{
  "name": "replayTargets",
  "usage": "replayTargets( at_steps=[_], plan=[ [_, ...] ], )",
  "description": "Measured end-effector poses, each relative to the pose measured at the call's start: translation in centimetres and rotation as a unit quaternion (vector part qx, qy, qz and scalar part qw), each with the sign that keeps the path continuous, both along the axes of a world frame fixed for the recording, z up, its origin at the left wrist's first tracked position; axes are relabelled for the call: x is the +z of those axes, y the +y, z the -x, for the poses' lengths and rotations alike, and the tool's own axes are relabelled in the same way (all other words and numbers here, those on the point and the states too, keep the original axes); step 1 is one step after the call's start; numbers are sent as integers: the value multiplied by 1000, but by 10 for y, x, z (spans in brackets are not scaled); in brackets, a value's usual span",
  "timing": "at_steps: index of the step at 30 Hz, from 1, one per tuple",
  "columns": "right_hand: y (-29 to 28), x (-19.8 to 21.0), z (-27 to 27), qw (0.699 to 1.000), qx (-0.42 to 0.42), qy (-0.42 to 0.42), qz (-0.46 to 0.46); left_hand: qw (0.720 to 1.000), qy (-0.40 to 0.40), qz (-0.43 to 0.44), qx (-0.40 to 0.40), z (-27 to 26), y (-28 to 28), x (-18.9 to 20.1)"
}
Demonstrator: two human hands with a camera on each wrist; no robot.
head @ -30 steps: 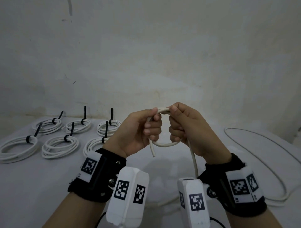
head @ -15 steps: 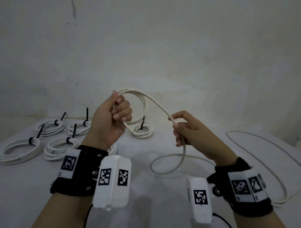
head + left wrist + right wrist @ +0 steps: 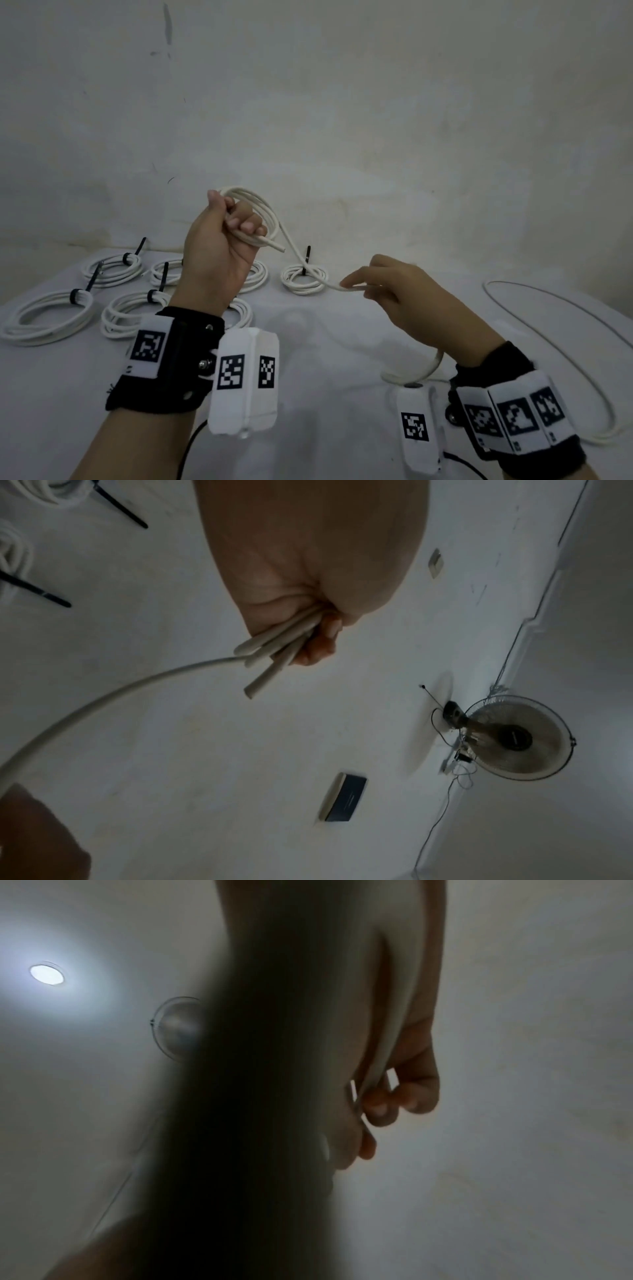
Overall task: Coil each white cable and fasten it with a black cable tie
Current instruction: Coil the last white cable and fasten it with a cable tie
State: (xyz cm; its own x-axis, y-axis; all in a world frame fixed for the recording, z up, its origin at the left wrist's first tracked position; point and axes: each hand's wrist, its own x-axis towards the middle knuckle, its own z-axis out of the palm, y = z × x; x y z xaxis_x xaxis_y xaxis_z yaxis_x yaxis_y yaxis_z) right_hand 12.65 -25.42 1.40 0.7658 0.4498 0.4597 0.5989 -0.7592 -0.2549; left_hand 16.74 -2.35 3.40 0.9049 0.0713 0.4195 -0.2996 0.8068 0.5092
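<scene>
1. White cable [image 3: 301, 263] is the one you are working on: your left hand [image 3: 219, 253] is raised at centre-left with its fingers curled tight round a few small loops and the cut end, which pokes out to the right. From that fist the cable slopes down to the right into your right hand [image 3: 404, 301], whose fingers are lightly bent round it, the strand running through the palm rather than being squeezed.

2. The loose remainder [image 3: 565, 346] lies on the white table [image 3: 325, 394] in a wide sweep at the right, so most of this cable's length looks uncoiled. I judge this cable barely begun, with winding and tying both ahead.

3. The finished coils [image 3: 48, 315] sit at the far left of the table, at least six of them, well apart from your hands, each cinched with a black cable tie [image 3: 305, 260] whose tail sticks up. Your left wrist hides parts of that group, so the exact count cannot be told. No loose tie for the current cable is visible.

4. The left wrist view shows what the head view cannot: several strands bunched in the fist, and a wall fan [image 3: 514, 737] beyond.

5. The right wrist view is mostly dark blur, yet it confirms the cable lying along the palm under curled fingers [image 3: 404, 1096].
</scene>
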Motion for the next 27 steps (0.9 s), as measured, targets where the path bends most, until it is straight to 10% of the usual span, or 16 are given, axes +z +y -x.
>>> replayTargets(
  at_steps=[11,19,27],
  plan=[
    [21,32,35,976,95,-185,-63,908,-89,-402,82,22,-54,-21],
    [3,27,20,943,8,-277,-183,920,-79,-352,-151,33,-58,-16],
    [1,15,7,926,-8,-310,-217,910,-34,-372,-178,37,-55,-11]
  ],
)
